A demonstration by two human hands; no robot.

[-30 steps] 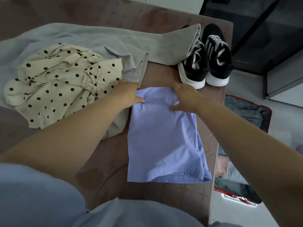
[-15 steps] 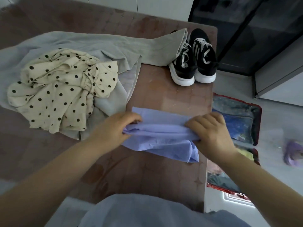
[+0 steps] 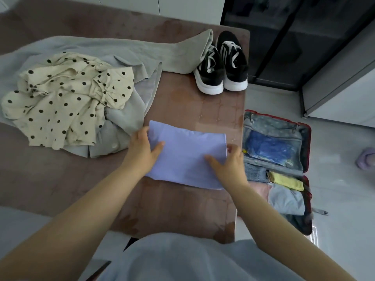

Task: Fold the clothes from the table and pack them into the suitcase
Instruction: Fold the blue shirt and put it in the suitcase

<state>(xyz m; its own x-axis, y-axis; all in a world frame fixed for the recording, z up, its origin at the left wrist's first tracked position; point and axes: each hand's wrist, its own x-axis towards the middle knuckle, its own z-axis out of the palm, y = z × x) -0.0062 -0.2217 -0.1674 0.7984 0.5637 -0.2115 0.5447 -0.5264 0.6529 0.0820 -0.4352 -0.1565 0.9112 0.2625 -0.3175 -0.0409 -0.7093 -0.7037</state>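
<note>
Folded garment on table, right edge, beside suitcase.
Left hand and right hand pinch its side edges, thumbs on top. Soft, light, floppy: support both ends underneath or fold slumps.

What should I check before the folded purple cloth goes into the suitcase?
1. Folded lavender cloth lies flat and neat on the brown table: ok.
2. Left hand and right hand sit at its two ends: ok.
3. Fingers are under it, gripping: cannot tell.
4. Red-rimmed suitcase on the floor is open: ok.
5. Free room inside, near the yellow bundle: cannot tell.
</note>
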